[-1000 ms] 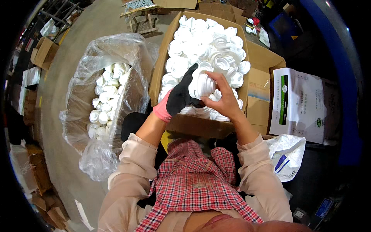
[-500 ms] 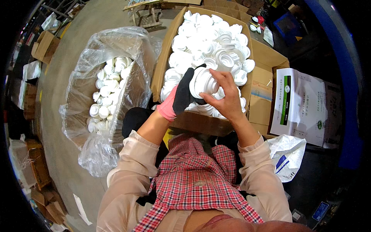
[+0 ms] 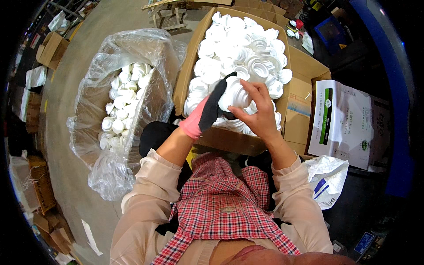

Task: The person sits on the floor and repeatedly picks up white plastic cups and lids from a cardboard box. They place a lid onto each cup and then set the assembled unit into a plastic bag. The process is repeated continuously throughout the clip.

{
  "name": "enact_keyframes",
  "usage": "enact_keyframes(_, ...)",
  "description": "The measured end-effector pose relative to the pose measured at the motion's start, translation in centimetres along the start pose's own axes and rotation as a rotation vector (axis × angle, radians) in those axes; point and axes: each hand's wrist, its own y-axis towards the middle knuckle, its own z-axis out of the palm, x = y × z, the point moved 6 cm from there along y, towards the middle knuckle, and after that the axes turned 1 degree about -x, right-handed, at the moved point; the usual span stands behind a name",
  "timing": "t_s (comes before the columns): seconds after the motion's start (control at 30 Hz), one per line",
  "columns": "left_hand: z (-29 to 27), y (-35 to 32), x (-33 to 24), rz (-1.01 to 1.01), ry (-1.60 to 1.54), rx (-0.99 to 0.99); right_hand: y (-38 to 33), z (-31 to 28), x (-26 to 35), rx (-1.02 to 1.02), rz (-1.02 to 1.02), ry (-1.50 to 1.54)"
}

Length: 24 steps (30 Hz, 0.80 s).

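Over the near side of a cardboard box (image 3: 234, 140), I hold a white round plastic lid (image 3: 234, 97) with a stepped rim between both hands. My left hand (image 3: 206, 112), in a pink glove with black palm and fingers, grips it from the left; some of its fingers are hidden behind the lid. On the right side, the thumb and fingertips of my bare right hand (image 3: 260, 110) pinch the rim. Below and beyond my hands, a heap of similar white lids (image 3: 238, 48) fills the box.
On the left stands a container lined with clear plastic (image 3: 95, 84), holding more white pieces (image 3: 119, 104). A white printed carton (image 3: 344, 119) lies right of the box, with a crumpled white bag (image 3: 329, 181) nearer me. A wooden stand (image 3: 170, 20) is at the far side.
My gloved left hand has turned slightly around the lid, showing a narrower side of its fingers. The right hand keeps its pinch in nearly the same place.
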Motion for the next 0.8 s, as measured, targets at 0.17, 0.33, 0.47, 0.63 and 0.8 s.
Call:
enact_keyframes(0.17,0.6,-0.2,-0.5,-0.099,0.121,0.052,0.0,-0.2,-1.4,0.06,0.051,0.137)
enact_keyframes(0.33,1.8,0.5,1.0,0.023,0.279,0.08,-0.2,0.5,-5.8,-0.034,0.385,0.503)
enact_keyframes(0.47,1.2,0.0,2.4,0.081,0.48,-0.079,-1.0,0.9,-7.6,-0.291,0.434,0.306)
enact_keyframes(0.63,1.2,-0.6,2.2,0.192,0.699,-0.223,-0.3,0.7,-7.1,-0.245,0.446,0.25)
enact_keyframes(0.8,-0.8,0.6,1.4,0.01,-0.039,-0.062,0.5,1.0,-6.2,-0.003,0.486,0.922)
